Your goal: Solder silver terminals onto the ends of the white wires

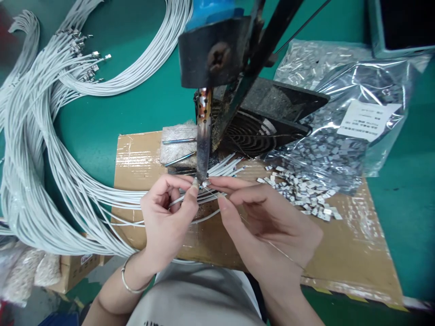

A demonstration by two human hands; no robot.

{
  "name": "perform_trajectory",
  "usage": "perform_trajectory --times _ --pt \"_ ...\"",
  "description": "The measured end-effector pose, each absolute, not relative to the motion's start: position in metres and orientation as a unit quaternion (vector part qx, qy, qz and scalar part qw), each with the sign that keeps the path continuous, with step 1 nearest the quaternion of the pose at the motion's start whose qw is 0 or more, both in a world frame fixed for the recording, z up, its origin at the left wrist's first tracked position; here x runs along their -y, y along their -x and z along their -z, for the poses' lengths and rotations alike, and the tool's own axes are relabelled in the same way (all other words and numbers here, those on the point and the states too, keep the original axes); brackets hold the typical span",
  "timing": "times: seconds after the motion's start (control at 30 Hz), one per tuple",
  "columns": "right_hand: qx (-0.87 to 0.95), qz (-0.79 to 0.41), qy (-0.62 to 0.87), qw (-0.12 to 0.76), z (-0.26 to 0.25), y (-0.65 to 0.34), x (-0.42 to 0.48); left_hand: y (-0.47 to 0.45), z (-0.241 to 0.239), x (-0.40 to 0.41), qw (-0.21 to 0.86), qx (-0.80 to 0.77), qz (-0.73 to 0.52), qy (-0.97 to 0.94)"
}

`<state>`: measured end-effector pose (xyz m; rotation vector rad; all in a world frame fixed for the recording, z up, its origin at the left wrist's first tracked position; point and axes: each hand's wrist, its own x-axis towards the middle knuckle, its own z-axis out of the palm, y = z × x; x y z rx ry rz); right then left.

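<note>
My left hand (166,217) is closed in a pinch on the end of a white wire (183,199), holding it up to the tip of a fixed soldering iron (203,140). My right hand (265,217) pinches a thin strand of solder wire (282,253) that runs back over the palm toward my wrist, its end meeting the iron tip beside the white wire's end. Both fingertips almost touch just under the iron, above a taped cardboard sheet (340,253).
Large loops of white wires (37,149) with metal terminals lie at the left on the green table (102,117). A pile of small metal parts (306,194) spills from a clear bag (340,136) at the right. A black fan (258,127) sits behind the iron.
</note>
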<state>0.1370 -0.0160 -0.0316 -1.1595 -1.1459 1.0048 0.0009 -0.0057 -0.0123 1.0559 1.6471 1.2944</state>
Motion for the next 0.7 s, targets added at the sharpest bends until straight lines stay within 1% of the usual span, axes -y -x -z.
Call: perform_trajectory --times 0.3,0.7 --pt "0.482 -0.447 0.491 0.572 0.0320 -0.1370 0.0153 0.0013 0.0148 0.0070 0.400 -0.647 -0.503 -0.410" --pt "0.498 -0.422 0.494 0.574 0.0324 -0.1370 0.0186 -0.0016 0.0123 0.0041 0.381 -0.638 -0.524 -0.416"
